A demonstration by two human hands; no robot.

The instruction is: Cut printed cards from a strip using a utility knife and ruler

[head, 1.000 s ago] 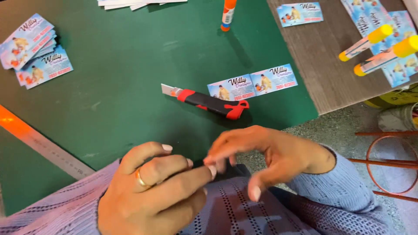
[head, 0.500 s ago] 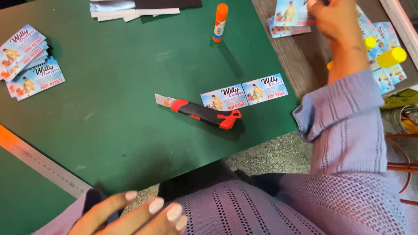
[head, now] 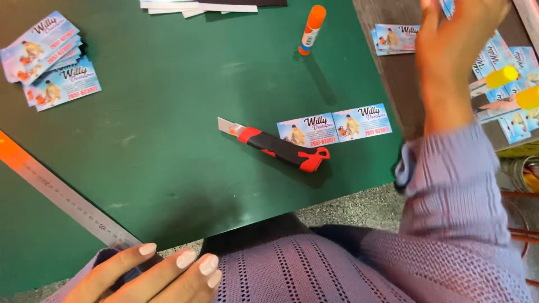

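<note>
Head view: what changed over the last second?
The right hand left the left hand at the lap and reached up to the cards on the wooden table. The left hand sank lower. Utility knife, glue stick and ruler stayed put.

Left hand (head: 151, 275): lay low at the bottom edge of the view, palm down, fingers stretched out together and pointing right, pale polished nails showing, nothing held.
Left wrist: mostly cut off by the frame, a bit of lilac knit sleeve at its side.
Right hand (head: 455, 50): was raised far forward at the upper right, back of the hand towards the camera, blurred; fingertips ran out of the frame, so its grip could not be told.
Right forearm: stretched up and away from the body, lilac knit sleeve ending at the wrist.
</note>
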